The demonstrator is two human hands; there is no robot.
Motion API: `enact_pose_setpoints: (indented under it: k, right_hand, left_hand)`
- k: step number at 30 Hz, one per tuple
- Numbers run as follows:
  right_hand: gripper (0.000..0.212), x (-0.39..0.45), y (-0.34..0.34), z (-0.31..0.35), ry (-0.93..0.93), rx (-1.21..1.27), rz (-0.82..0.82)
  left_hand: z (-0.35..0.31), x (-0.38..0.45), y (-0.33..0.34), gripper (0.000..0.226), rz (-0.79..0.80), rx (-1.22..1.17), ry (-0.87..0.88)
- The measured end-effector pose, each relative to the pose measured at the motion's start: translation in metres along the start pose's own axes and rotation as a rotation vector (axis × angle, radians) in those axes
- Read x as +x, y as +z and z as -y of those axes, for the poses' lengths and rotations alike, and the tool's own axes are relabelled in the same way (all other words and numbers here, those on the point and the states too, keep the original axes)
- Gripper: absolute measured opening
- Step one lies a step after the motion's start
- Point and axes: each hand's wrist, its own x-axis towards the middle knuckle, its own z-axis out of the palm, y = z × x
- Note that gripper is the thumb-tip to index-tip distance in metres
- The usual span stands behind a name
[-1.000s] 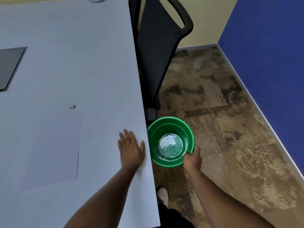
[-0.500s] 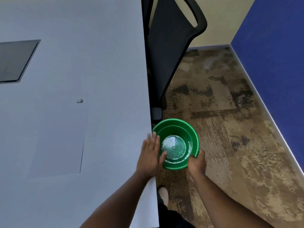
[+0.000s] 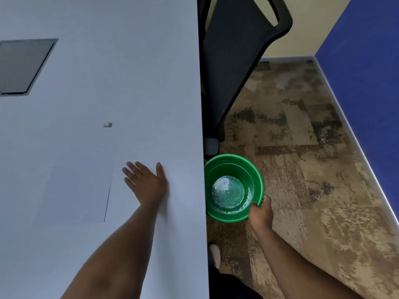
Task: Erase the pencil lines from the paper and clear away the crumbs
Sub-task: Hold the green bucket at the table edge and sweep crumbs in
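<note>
White table fills the frame's left; left hand lies flat, fingers spread, just right of the paper, eraser above it. Right hand grips the green bucket's rim beside the table edge, lower centre.

Bare white table between paper and right edge, only left hand flat there. Eraser at 12 o'clock from paper, apart. Green bucket just off table edge; office chair crowds its 12 o'clock.
</note>
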Motion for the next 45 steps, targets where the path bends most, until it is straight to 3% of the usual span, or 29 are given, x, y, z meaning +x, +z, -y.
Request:
enact_pose_setpoints:
  k: [2,7,10,12,20,25,29,33,39,45]
  right_hand:
    - [0.031,0.001,-0.001,0.001,-0.001,0.006,0.004]
    - [0.031,0.000,-0.005,0.003,-0.001,0.018,0.003]
    - [0.033,-0.004,-0.008,0.005,-0.004,0.026,0.009]
    - [0.033,-0.006,-0.010,0.006,-0.008,0.030,0.009]
    - [0.029,-0.016,-0.013,-0.002,-0.003,0.030,-0.019]
    - [0.026,-0.015,-0.008,-0.015,-0.006,0.003,-0.006]
    - [0.024,-0.014,-0.008,-0.020,-0.019,-0.012,-0.017]
    - [0.030,-0.011,-0.006,-0.017,-0.017,-0.037,-0.010]
    - [0.025,-0.016,-0.002,-0.014,-0.030,-0.030,-0.008]
    - [0.030,-0.026,-0.004,-0.015,-0.023,-0.018,-0.046]
  left_hand:
    - [-0.005,-0.002,0.004,0.087,0.017,0.018,0.048]
    - [-0.039,-0.049,0.028,0.095,0.170,0.192,0.460]
    - [-0.065,-0.091,0.033,0.090,0.263,0.160,0.744]
    - [-0.072,-0.105,0.032,0.088,0.290,0.140,0.835]
    - [-0.019,-0.056,0.002,0.095,0.143,0.085,0.440]
    - [0.024,-0.012,-0.006,0.087,0.031,0.074,0.257]
    - [0.032,0.013,-0.011,0.085,0.062,0.086,0.129]
    - [0.015,-0.001,0.000,0.088,0.091,0.125,0.321]
    - [-0.015,-0.069,0.014,0.093,0.271,0.185,0.612]
    - [-0.032,-0.122,0.025,0.072,0.415,0.102,0.962]
